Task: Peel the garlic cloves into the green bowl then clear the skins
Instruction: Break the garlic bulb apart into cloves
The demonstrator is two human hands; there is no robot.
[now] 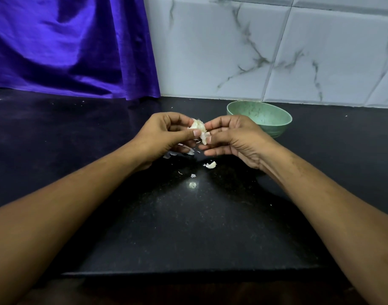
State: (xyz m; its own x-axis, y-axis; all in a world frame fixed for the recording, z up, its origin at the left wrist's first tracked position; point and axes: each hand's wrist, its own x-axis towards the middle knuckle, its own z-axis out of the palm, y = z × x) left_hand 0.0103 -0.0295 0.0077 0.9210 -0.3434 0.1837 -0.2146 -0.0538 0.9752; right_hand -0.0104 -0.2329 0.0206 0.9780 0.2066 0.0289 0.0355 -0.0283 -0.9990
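Observation:
A whitish garlic piece with loose papery skin is held above the black counter between both hands. My left hand grips it with thumb and curled fingers. My right hand pinches a clove or skin at its lower right side. The green bowl stands just behind my right hand, near the wall; its visible inside looks bare. A loose clove or skin piece lies on the counter below the hands, with several small skin flakes around it.
The black speckled counter runs to a front edge near the bottom. A purple cloth hangs at the back left. White marble tiles form the wall behind the bowl.

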